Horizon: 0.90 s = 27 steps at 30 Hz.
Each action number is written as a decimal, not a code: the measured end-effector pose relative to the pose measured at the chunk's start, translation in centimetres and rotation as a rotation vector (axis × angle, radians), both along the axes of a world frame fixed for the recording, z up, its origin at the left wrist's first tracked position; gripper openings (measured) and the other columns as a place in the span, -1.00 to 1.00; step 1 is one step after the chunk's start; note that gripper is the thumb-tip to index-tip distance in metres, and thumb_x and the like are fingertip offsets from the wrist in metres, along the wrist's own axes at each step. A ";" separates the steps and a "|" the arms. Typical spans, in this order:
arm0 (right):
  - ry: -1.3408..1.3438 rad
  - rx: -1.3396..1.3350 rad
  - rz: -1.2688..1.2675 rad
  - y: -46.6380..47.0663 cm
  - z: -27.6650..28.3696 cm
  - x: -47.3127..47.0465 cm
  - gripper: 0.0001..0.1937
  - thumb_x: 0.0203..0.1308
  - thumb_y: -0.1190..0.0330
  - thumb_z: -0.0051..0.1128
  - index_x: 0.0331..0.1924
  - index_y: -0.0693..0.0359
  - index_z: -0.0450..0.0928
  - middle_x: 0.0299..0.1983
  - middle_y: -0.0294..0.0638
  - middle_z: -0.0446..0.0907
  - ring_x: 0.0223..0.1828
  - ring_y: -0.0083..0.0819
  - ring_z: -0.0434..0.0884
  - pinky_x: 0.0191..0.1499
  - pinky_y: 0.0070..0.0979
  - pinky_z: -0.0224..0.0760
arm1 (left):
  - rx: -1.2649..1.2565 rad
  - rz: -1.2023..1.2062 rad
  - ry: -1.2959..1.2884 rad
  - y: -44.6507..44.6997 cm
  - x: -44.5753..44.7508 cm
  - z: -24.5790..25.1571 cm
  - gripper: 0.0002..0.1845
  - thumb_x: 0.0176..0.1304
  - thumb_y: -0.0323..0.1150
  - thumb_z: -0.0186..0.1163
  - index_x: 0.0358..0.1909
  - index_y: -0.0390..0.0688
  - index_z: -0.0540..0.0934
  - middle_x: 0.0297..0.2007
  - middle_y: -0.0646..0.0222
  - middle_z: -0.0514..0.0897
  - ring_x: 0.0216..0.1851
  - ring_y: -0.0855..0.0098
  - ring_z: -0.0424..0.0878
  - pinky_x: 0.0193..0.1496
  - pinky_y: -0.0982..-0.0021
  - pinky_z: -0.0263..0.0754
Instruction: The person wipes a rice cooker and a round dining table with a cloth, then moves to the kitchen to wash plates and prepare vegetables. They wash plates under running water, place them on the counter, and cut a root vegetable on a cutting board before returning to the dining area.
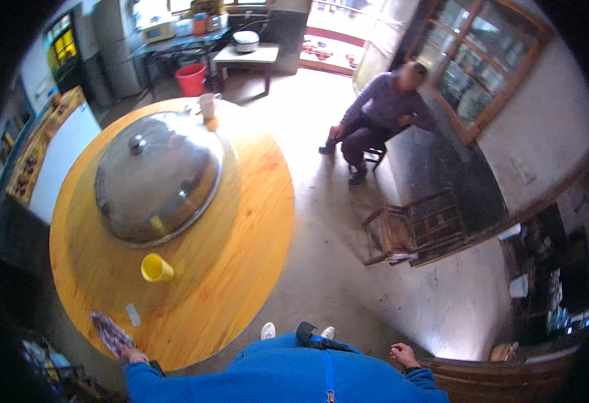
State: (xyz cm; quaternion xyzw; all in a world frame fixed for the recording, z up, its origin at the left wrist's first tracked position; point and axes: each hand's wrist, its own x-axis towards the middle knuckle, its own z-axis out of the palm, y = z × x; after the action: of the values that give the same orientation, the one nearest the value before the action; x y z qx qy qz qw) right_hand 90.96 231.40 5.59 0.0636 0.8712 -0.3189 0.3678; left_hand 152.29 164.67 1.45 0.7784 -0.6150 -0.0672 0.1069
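My left hand [134,355] grips a patterned cloth [110,332] at the near left edge of a round wooden table [264,201]. A small pale flat piece [133,315] lies on the table just right of the cloth. Farther in stands a yellow plastic cup [156,268], and behind it a large metal dome cover [158,176] with a knob. A light mug [207,106] is at the table's far side. Out to the right, away from the table, my right hand [405,355] hangs with curled fingers; nothing shows in it.
A person [385,111] sits on a low chair by the window wall. A wooden chair [400,234] stands on the floor to the right. Toward the back are a red bucket [191,79] and a small table [246,58] bearing a rice cooker [246,41]. A white cabinet [65,156] is at left.
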 end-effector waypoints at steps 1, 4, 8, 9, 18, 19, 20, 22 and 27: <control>0.001 0.025 0.003 0.5 0.4 0.5 -0.73 0.24 0.37 0.07 -0.04 0.33 0.53 -0.31 -0.15 0.63 -0.38 -0.50 0.60 -0.38 -0.55 0.49 | 0.053 0.018 -0.012 0.3 -0.2 -1.0 -0.47 0.30 -0.28 0.02 0.32 -0.09 0.30 0.29 0.13 0.34 0.25 0.11 0.36 0.25 0.12 0.25; -0.012 0.031 -0.016 1.5 0.7 2.1 -0.73 0.25 0.36 0.07 -0.04 0.31 0.52 -0.33 -0.18 0.63 -0.39 -0.52 0.59 -0.38 -0.57 0.49 | 0.115 0.072 -0.066 -1.1 1.0 -1.8 -0.45 0.29 -0.21 0.04 0.33 -0.04 0.29 0.29 0.11 0.33 0.24 0.11 0.37 0.23 0.08 0.27; -0.059 0.022 -0.160 2.5 0.3 3.7 -0.75 0.27 0.34 0.07 -0.04 0.29 0.52 -0.34 -0.19 0.63 -0.41 -0.52 0.58 -0.37 -0.56 0.50 | 0.057 0.153 -0.191 -7.1 3.6 -0.3 -0.42 0.28 -0.11 0.07 0.34 0.02 0.28 0.29 0.09 0.33 0.24 0.10 0.38 0.20 0.03 0.29; -0.017 -0.017 -0.128 2.5 0.2 4.0 -0.75 0.28 0.33 0.07 -0.04 0.29 0.53 -0.33 -0.19 0.63 -0.40 -0.51 0.59 -0.37 -0.56 0.50 | 0.063 0.236 -0.171 -8.9 4.1 0.5 -0.41 0.28 -0.09 0.07 0.34 0.03 0.27 0.29 0.09 0.32 0.24 0.10 0.38 0.19 0.02 0.29; 0.053 -0.021 -0.097 1.6 0.9 4.7 -0.77 0.25 0.37 0.06 -0.08 0.30 0.55 -0.34 -0.18 0.65 -0.37 -0.47 0.63 -0.32 -0.50 0.54 | -0.036 0.280 -0.589 -9.9 -4.2 9.8 -0.21 0.06 0.10 0.29 0.33 0.07 0.33 0.37 0.22 0.24 0.31 0.24 0.32 0.27 0.03 0.23; 0.052 -0.035 -0.103 1.6 0.8 4.6 -0.77 0.27 0.36 0.06 -0.07 0.30 0.54 -0.33 -0.17 0.64 -0.35 -0.46 0.63 -0.31 -0.49 0.54 | -0.135 0.234 -0.486 -8.4 -5.2 10.4 -0.22 0.06 0.10 0.29 0.32 0.07 0.34 0.37 0.22 0.25 0.31 0.24 0.33 0.27 0.03 0.23; 0.052 -0.049 -0.107 1.6 0.7 4.5 -0.77 0.29 0.35 0.07 -0.06 0.29 0.54 -0.32 -0.16 0.64 -0.33 -0.46 0.63 -0.31 -0.48 0.54 | -0.198 0.178 -0.398 -7.2 -6.5 10.6 -0.22 0.06 0.10 0.29 0.32 0.07 0.34 0.36 0.22 0.25 0.31 0.24 0.33 0.27 0.03 0.23; 0.067 -0.074 -0.131 1.7 0.3 4.4 -0.77 0.24 0.37 0.07 -0.10 0.31 0.56 -0.34 -0.17 0.65 -0.34 -0.48 0.64 -0.29 -0.50 0.54 | -0.263 0.043 -0.245 -4.8 -9.6 10.0 -0.23 0.06 0.10 0.29 0.31 0.07 0.35 0.36 0.22 0.26 0.30 0.23 0.33 0.26 0.04 0.24; 0.053 -0.096 -0.124 2.9 -1.1 3.4 -0.78 0.21 0.38 0.07 -0.12 0.31 0.58 -0.36 -0.18 0.66 -0.35 -0.48 0.64 -0.29 -0.51 0.54 | -0.160 -0.348 0.070 1.6 -20.2 7.5 -0.25 0.07 0.09 0.28 0.30 0.06 0.37 0.34 0.21 0.29 0.29 0.23 0.35 0.26 0.05 0.25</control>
State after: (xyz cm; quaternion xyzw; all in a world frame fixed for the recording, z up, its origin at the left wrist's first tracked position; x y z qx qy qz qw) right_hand 94.33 234.30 4.46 0.0911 0.8588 -0.3839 0.3268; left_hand 132.13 166.24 8.91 0.6466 -0.7395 -0.0625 0.1765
